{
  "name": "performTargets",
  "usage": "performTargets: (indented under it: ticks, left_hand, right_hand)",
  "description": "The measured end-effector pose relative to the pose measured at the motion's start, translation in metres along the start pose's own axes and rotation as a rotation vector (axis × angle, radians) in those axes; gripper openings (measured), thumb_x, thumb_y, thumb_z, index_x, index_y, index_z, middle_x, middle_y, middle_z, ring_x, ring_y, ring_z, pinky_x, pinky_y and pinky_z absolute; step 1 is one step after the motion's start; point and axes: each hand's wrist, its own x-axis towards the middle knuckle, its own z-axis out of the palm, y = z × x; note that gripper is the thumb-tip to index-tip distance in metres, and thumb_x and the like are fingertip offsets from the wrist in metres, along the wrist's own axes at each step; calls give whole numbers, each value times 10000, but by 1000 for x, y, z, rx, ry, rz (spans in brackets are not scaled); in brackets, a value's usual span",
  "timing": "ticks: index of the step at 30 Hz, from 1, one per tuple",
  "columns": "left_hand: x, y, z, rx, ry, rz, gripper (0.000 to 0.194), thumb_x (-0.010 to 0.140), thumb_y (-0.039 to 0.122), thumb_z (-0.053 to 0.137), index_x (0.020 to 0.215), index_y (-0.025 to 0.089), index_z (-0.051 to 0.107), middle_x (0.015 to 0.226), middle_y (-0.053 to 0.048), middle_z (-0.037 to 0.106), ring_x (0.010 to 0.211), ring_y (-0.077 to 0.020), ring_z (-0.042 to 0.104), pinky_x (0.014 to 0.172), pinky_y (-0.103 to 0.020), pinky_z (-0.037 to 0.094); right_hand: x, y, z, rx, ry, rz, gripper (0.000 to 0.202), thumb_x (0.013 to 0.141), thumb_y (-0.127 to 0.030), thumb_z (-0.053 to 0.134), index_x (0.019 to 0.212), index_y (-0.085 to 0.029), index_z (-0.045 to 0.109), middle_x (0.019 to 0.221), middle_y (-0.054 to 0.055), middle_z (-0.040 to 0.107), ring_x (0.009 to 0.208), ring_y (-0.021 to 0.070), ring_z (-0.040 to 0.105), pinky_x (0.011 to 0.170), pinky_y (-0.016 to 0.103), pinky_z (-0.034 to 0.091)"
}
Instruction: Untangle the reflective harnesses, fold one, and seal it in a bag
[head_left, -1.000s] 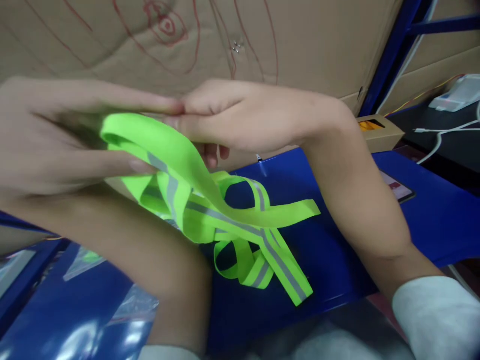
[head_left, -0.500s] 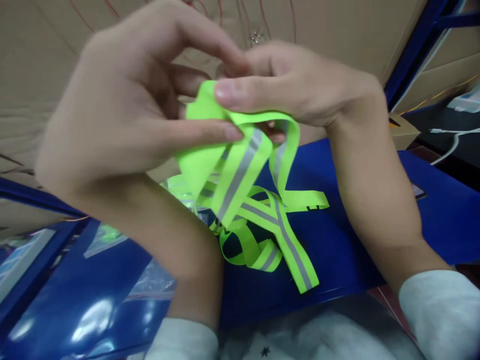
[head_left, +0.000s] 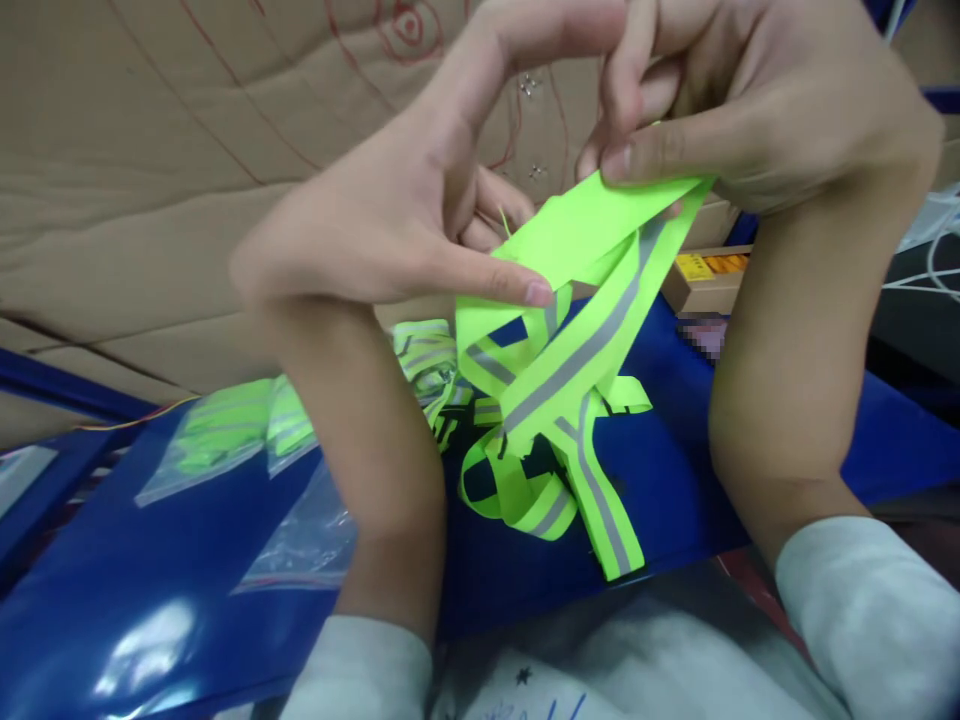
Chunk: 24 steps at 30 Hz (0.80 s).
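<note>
A neon yellow-green reflective strap with a grey stripe is stretched between my hands above the blue table. My left hand pinches its folded part between thumb and fingers. At the upper right, my right hand grips the other end of the fold, thumb pressed on top. More of the strap hangs in loops below, and striped bands lie on the table beneath. Whether the hanging and lying bands are one piece I cannot tell. The fingertips behind the strap are partly hidden.
Clear bags with neon straps lie on the blue table at the left, near a clear plastic bag. Behind stands a cardboard sheet with red lines. A small cardboard box sits beyond my right forearm.
Both hands have shifted right, and my right hand has also risen. They are farther apart, and the folded strap between them is now drawn out along a slant.
</note>
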Motion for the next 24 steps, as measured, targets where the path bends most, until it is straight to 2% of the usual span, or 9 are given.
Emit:
performTargets:
  ticks: [2, 3, 5, 7, 11, 15, 18, 22, 24]
  left_hand:
    - [-3, 0, -5, 148, -223, -17, 538, 972, 275, 487, 1507, 223, 467, 1566, -85, 389, 972, -239, 790, 769, -452, 637]
    - [-4, -1, -7, 193, -293, -39, 626, 924, 228, 602, 1527, 215, 432, 1498, -94, 493, 938, -231, 797, 754, -414, 644]
    - [-2, -4, -9, 188, -326, -133, 722, 823, 161, 784, 1480, 146, 484, 1156, -72, 726, 852, -255, 809, 686, -343, 655]
    - [1, -10, -10, 142, -359, -229, 585, 819, 145, 830, 1357, 96, 607, 876, -52, 776, 797, -270, 810, 634, -300, 651]
    - [6, -21, -11, 49, -434, -252, 367, 855, 154, 817, 1204, 95, 721, 830, -67, 788, 786, -245, 796, 692, -329, 657]
    - [6, -25, -10, -49, -302, -278, 314, 839, 96, 810, 1144, 99, 735, 725, -34, 740, 898, -297, 786, 795, -415, 648]
    - [4, -23, -8, -28, -196, -243, 228, 839, 98, 815, 1051, 123, 736, 661, -12, 683, 845, -269, 769, 753, -379, 630]
    - [6, -22, -6, 98, -152, -64, 219, 819, 182, 866, 958, 185, 697, 719, 4, 641, 768, -190, 693, 671, -299, 565]
    - [8, -23, -5, 118, -93, 27, 224, 808, 177, 873, 885, 188, 663, 756, 4, 603, 801, -176, 659, 680, -287, 533]
  right_hand:
    - [-4, 0, -4, -11, -9, -4, 201, 827, -163, 835, 933, -142, 666, 881, -85, 759, 851, 83, 726, 719, 122, 564]
    - [-5, 0, -7, -30, -3, 5, 227, 814, -190, 854, 961, -146, 686, 901, -91, 764, 874, 86, 734, 737, 124, 577]
    - [-7, 0, -11, -83, 8, 35, 258, 821, -220, 856, 1031, -158, 720, 916, -84, 776, 873, 86, 747, 741, 126, 595]
    - [-7, -2, -13, -146, 1, 45, 276, 842, -257, 843, 1086, -183, 737, 902, -75, 789, 875, 102, 764, 719, 133, 607]
    - [-8, -6, -10, -179, 40, 31, 236, 849, -222, 836, 1065, -182, 752, 868, -72, 789, 855, 91, 760, 672, 104, 592]
    - [-6, -6, -9, -174, 26, 72, 278, 905, -341, 804, 1120, -171, 752, 861, -33, 772, 778, 83, 715, 604, 120, 538]
    - [-3, -3, -11, -305, -80, 128, 349, 958, -521, 712, 960, -177, 768, 689, -30, 662, 573, 50, 555, 451, 133, 397]
    - [1, -2, -6, -517, -322, 182, 473, 960, -614, 667, 851, -157, 727, 565, -58, 488, 486, 36, 398, 391, 163, 278]
    - [3, -6, -1, -535, -301, 123, 458, 953, -595, 687, 841, -150, 702, 602, -61, 481, 523, 33, 395, 416, 157, 279]
